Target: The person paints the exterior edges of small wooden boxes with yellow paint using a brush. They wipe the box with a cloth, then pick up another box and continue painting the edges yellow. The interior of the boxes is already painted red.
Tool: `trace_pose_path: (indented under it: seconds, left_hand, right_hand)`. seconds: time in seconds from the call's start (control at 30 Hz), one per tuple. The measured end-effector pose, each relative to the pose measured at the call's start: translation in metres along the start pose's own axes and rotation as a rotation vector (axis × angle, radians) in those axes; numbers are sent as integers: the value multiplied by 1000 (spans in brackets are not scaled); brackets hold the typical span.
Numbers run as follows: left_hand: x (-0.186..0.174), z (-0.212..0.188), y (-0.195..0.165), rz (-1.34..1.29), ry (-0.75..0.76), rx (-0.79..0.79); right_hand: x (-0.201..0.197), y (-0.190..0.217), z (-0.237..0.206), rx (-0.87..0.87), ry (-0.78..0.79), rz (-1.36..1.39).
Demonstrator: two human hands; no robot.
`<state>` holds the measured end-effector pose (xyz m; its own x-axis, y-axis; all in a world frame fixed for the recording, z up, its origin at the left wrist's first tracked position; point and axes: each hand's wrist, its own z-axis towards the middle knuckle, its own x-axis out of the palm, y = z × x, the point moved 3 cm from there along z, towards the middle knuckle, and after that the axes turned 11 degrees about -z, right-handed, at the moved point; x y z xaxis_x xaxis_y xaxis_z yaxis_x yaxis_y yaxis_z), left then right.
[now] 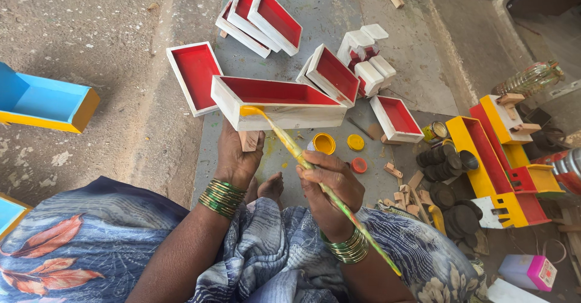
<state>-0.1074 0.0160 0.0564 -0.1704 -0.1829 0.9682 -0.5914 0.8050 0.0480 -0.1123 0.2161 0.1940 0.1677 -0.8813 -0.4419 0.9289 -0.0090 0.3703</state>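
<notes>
My left hand (238, 154) grips the underside of a long wooden tray (281, 100), white outside and red inside, and holds it up in front of me. My right hand (327, 188) holds a long paintbrush (302, 158) whose yellow-loaded tip touches the tray's white left front corner, where a patch of yellow paint sits. An open small pot of yellow paint (324, 143) stands on the floor just beyond my right hand. Green bangles ring both wrists.
Several more red-and-white trays (195, 73) lie on the concrete floor ahead. Paint lids (356, 142), black wooden discs (445, 194) and small wood scraps lie to the right, beside yellow-and-red toy pieces (484, 158). A blue-and-yellow tray (45, 103) sits at the left.
</notes>
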Motion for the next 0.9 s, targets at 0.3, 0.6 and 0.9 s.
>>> trace_pose_path:
  seconds: [0.3, 0.6, 0.9]
  left_hand:
    - [-1, 3, -2, -22, -26, 13]
    - [-3, 2, -8, -10, -22, 6]
    - [-1, 4, -19, -22, -34, 39]
  right_hand:
    - [-11, -4, -1, 39, -37, 73]
    - [0, 1, 1, -35, -22, -94]
    - [-9, -22, 6, 71, -105, -118]
